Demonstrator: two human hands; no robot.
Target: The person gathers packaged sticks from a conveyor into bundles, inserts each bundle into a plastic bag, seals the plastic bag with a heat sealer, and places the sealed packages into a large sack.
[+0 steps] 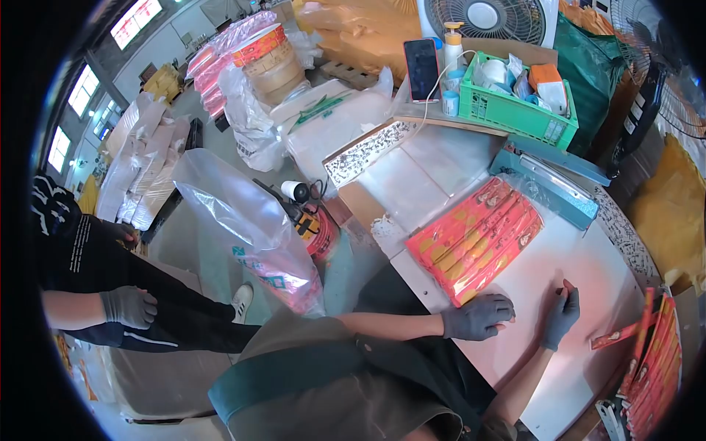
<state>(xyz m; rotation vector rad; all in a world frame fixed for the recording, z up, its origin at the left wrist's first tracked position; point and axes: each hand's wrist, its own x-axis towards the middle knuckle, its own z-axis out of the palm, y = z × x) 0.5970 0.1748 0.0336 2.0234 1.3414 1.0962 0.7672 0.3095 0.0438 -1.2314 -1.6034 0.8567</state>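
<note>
My left hand [479, 317], in a grey glove with bare fingertips, rests on the white tabletop [588, 261]. It lies close to the lower right corner of a flat clear-wrapped pack of long red-and-yellow printed packets [474, 239]. Its fingers bend loosely, thumb apart, and I see nothing in them. To its right, my right hand [562, 317], gloved the same way, lies on its side on the table. Its fingers curl slightly and appear to hold nothing. Loose slim red packets [651, 367] are piled at the table's right edge.
A blue-grey metal device [555, 187] stands behind the pack. Further back are a green crate [515, 110] of small items, a phone [421, 70], a pump bottle [454, 48] and a fan [482, 18]. A clear plastic bag [243, 213] and a gloved co-worker [95, 272] are at left.
</note>
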